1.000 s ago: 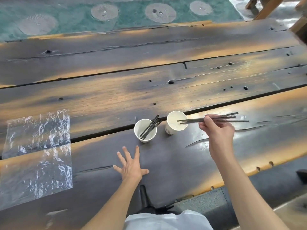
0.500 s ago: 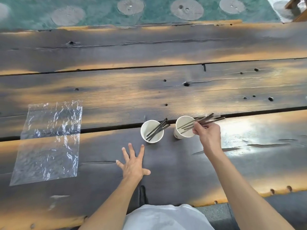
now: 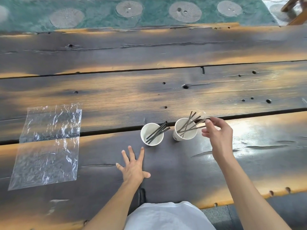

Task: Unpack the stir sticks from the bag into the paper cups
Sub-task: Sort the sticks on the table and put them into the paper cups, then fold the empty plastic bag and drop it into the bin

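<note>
Two white paper cups stand side by side on the dark wooden table (image 3: 166, 97). The left cup (image 3: 148, 131) holds several black stir sticks (image 3: 157, 132) leaning right. In the right cup (image 3: 191, 137) several more stir sticks (image 3: 187, 126) fan out up and to the right. My right hand (image 3: 219, 135) hovers just right of that cup, fingers apart, fingertips at the upper ends of the sticks. My left hand (image 3: 132, 168) lies flat on the table below the left cup, fingers spread, holding nothing. The clear plastic bag (image 3: 48, 143) lies flat and empty at the left.
A gap between planks (image 3: 108, 132) runs across the table just behind the cups. A green patterned floor (image 3: 149, 12) lies beyond the far edge. Wooden furniture legs (image 3: 295, 10) show at the top right. The near table edge (image 3: 249, 196) is by my body.
My right hand brought a bundle of stir sticks from the right into the right cup and its fingers opened; the sticks now fan out in the cup. My left hand stayed flat.
</note>
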Motion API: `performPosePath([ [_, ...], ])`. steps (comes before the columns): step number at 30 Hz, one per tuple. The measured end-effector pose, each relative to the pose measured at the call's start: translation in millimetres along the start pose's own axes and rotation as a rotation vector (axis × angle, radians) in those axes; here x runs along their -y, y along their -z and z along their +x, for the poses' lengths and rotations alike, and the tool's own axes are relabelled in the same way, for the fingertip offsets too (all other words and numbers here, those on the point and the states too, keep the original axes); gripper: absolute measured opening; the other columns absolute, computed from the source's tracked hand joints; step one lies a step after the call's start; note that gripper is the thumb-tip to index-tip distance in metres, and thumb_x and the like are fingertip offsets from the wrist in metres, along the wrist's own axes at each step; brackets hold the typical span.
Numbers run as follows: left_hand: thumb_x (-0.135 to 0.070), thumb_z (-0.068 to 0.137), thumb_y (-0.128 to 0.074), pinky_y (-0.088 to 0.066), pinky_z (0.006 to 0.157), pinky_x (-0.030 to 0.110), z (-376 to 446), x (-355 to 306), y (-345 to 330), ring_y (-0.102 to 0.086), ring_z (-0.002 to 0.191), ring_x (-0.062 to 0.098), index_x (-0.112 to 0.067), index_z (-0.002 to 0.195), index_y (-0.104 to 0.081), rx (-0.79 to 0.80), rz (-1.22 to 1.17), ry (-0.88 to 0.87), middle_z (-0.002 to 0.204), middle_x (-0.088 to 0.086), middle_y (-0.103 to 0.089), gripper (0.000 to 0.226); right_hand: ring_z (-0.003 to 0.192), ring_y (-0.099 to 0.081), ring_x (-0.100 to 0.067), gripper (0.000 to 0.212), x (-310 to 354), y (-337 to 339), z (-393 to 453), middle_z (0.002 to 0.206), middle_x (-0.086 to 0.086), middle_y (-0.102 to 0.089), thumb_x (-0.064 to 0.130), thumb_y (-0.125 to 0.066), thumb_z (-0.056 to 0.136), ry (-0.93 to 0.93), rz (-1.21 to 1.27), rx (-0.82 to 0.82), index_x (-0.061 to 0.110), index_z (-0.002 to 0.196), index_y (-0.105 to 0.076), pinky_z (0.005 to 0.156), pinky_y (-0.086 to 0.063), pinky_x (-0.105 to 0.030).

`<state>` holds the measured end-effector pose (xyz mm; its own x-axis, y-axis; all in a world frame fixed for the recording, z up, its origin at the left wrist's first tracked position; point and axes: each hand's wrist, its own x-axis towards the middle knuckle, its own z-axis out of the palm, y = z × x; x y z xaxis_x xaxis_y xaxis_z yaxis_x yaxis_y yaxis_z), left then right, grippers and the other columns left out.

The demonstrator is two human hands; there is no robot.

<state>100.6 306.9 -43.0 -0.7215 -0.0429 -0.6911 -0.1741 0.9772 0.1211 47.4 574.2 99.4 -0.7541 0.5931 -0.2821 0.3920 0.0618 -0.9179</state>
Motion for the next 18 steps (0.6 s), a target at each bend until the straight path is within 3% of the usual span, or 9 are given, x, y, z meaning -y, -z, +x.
performPosePath([
  [2,-0.052,0.073,-0.079,-0.005,0.112,0.074,-0.5,1.4,-0.4,0.031,0.146,0.038,-0.046,0.152,0.013,-0.002,-0.004,-0.004,0.161,0.007,0.033,0.122,0.061,-0.063,-0.016,0.026,0.7,0.8,-7.3,0.105,-0.002,-0.063,0.022,-0.058,0.096,0.033,-0.032,-0.121,0.01,0.118,-0.061,0.061,-0.055,-0.029],
  [4,-0.055,0.072,-0.079,-0.005,0.112,0.072,-1.8,4.3,0.2,0.029,0.147,0.037,-0.047,0.152,0.012,-0.01,-0.018,-0.013,0.162,0.006,0.032,0.122,0.061,-0.06,-0.018,0.021,6.1,-4.0,-19.9,0.108,-0.006,-0.065,0.025,-0.053,0.096,0.101,-0.028,-0.227,0.015,0.112,-0.062,0.063,-0.054,-0.037],
  [6,-0.053,0.073,-0.078,-0.006,0.114,0.069,-3.4,8.9,2.9,0.026,0.149,0.034,-0.046,0.153,0.007,-0.027,-0.054,-0.03,0.163,0.004,0.028,0.117,0.064,-0.057,-0.021,0.016,16.3,-18.6,-35.9,0.1,-0.001,-0.066,0.022,-0.052,0.097,0.183,0.008,-0.223,0.014,0.107,-0.062,0.062,-0.051,-0.034],
  [9,-0.05,0.079,-0.074,-0.007,0.119,0.058,-7.6,24.8,13.5,0.016,0.152,0.03,-0.042,0.155,-0.004,-0.065,-0.167,-0.095,0.166,0.002,0.017,0.105,0.067,-0.056,-0.024,0.01,30.8,-60.8,-66.8,0.082,0.004,-0.063,0.016,-0.054,0.098,0.265,0.018,-0.037,0.019,0.096,-0.063,0.057,-0.048,-0.026],
  [13,-0.045,0.086,-0.068,-0.012,0.122,0.047,-13.7,75.0,34.4,0.004,0.153,0.026,-0.039,0.155,-0.015,-0.179,-0.313,-0.144,0.167,0.003,0.003,0.087,0.061,-0.055,-0.017,0.013,31.4,-133.0,-111.0,0.075,-0.007,-0.065,0.014,-0.053,0.098,0.275,-0.029,0.263,0.021,0.094,-0.064,0.058,-0.048,-0.033],
  [16,-0.042,0.091,-0.063,-0.019,0.118,0.047,-15.2,134.6,45.1,-0.011,0.15,0.027,-0.033,0.153,-0.025,-0.333,-0.38,-0.057,0.165,0.006,-0.012,0.074,0.054,-0.053,-0.012,0.018,21.6,-187.3,-141.0,0.071,-0.004,-0.063,0.005,-0.05,0.097,0.194,-0.063,0.515,0.016,0.095,-0.064,0.049,-0.044,-0.025],
  [18,-0.036,0.093,-0.06,-0.024,0.117,0.049,-17.3,180.1,50.7,-0.02,0.148,0.029,-0.028,0.152,-0.03,-0.435,-0.439,0.07,0.162,0.008,-0.021,0.066,0.052,-0.055,-0.012,0.022,6.1,-218.1,-154.7,0.073,-0.003,-0.065,0.002,-0.049,0.094,0.123,-0.137,0.629,0.018,0.092,-0.063,0.054,-0.047,-0.028],
])
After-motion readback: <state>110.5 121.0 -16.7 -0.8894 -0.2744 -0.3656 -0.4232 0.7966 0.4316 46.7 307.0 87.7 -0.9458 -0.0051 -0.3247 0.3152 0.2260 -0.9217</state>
